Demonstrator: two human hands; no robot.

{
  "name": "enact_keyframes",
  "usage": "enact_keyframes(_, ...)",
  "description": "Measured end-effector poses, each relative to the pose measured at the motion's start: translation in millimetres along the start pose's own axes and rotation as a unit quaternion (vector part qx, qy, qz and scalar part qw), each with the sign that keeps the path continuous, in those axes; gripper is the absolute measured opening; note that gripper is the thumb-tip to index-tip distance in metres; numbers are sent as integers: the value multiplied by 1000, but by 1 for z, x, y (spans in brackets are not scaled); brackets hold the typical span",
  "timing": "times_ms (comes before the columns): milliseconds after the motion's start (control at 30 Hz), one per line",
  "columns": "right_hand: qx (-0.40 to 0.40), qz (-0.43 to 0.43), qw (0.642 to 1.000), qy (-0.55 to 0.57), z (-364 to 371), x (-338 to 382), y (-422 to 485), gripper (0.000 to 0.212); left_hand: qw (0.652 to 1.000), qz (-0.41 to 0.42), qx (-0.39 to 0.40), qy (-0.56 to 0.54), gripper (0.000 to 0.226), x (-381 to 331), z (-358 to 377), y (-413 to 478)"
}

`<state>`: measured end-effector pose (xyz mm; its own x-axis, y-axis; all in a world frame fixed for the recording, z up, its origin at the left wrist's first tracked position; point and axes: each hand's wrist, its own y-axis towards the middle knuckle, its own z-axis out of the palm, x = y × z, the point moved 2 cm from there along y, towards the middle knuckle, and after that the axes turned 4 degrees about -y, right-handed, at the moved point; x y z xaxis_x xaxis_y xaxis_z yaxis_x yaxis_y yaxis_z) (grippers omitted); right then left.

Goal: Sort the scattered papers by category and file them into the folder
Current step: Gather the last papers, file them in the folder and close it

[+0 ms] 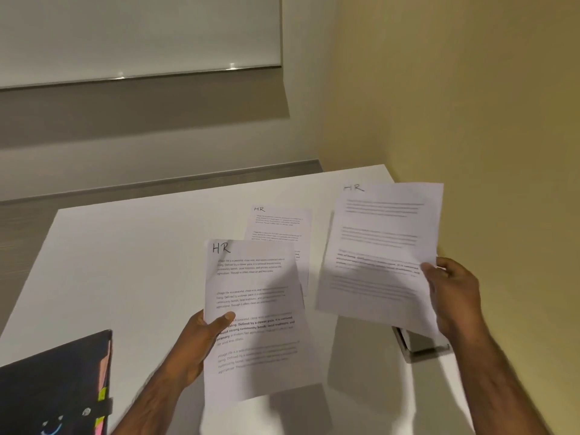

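Note:
My left hand (pixel 201 340) grips a printed sheet marked "HR" (pixel 251 290) by its left edge and holds it above the white table (pixel 125 262). A second sheet marked "HR" (pixel 379 246), blurred, is pinched at its right edge by my right hand (pixel 452 293) and lifted off the table. A third sheet marked "HR" (pixel 279 227) lies flat on the table behind them, partly covered by the left sheet. The black folder (pixel 53 387) with coloured tabs lies at the lower left corner of the table.
A small metallic object (pixel 420 343) sits on the table under the right sheet, mostly hidden. A yellow wall (pixel 470 89) runs along the table's right side. A whiteboard (pixel 141 32) hangs on the wall behind the table.

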<state>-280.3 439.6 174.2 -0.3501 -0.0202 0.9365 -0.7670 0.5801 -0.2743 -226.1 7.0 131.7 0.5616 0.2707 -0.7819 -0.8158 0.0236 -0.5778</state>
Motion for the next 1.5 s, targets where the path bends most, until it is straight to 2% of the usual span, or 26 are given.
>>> enact_keyframes(133, 132, 4, 991, -37, 21, 9, -44, 8, 1000, -2, 14, -9, 49, -4, 15, -8)
enact_keyframes(233, 177, 31, 983, -23, 42, 5, -74, 9, 1000, 6, 20, -9, 38, -12, 32, -16)
enact_keyframes(300, 181, 21, 982, -48, 54, -3, -85, 11, 999, 18, 25, -5, 45, -16, 38, -19)
enact_keyframes(400, 218, 15, 972, -81, 72, -11, -101, 13, 999, 32, 38, 11, 76, -19, 41, -19)
enact_keyframes(467, 251, 22, 963, -96, 81, -12, -108, 8, 998, 47, 48, 15, 72, -20, 42, -17)
enact_keyframes(500, 267, 28, 959, -92, 84, -13, -111, 15, 997, 49, 55, 18, 65, -20, 42, -16)
enact_keyframes(567, 289, 72, 953, -56, 87, -15, -112, 56, 996, 41, 73, 24, 53, -19, 44, -13)
enact_keyframes(600, 297, 100, 949, -40, 87, -19, -111, 66, 996, 35, 80, 28, 50, -18, 44, -10)
enact_keyframes(633, 307, 116, 944, -30, 88, -21, -110, 63, 996, 29, 84, 32, 47, -18, 46, -7)
enact_keyframes(667, 316, 119, 941, -30, 87, -22, -108, 49, 995, 28, 88, 40, 43, -18, 47, -2)
enact_keyframes(733, 303, 108, 945, -62, 84, -26, -105, 25, 993, 47, 62, 89, 28, -20, 49, 12)
enact_keyframes(833, 234, 90, 964, -89, 72, -34, -96, 22, 974, 85, -72, 196, 33, -17, 41, 57)
enact_keyframes(933, 184, 115, 972, -87, 56, -43, -84, 21, 907, 103, -170, 371, 25, -6, 21, 107)
enact_keyframes(967, 176, 126, 973, -84, 50, -45, -80, 21, 890, 85, -184, 409, 30, -1, 17, 122)
enact_keyframes(1033, 163, 146, 973, -73, 39, -47, -74, 20, 857, 51, -197, 473, 56, 10, 15, 145)
enact_keyframes(1100, 152, 162, 974, -49, 27, -46, -67, 19, 819, 50, -205, 534, 66, 16, 23, 163)
enact_keyframes(1267, 129, 175, 975, -35, 7, -50, -53, 19, 781, 2, -264, 566, 71, 20, 39, 194)
enact_keyframes(1400, 124, 177, 976, -31, 3, -51, -49, 22, 786, -29, -303, 538, 74, 22, 42, 201)
enact_keyframes(1500, 121, 182, 975, -32, 5, -52, -52, 21, 780, -28, -299, 548, 73, 22, 42, 202)
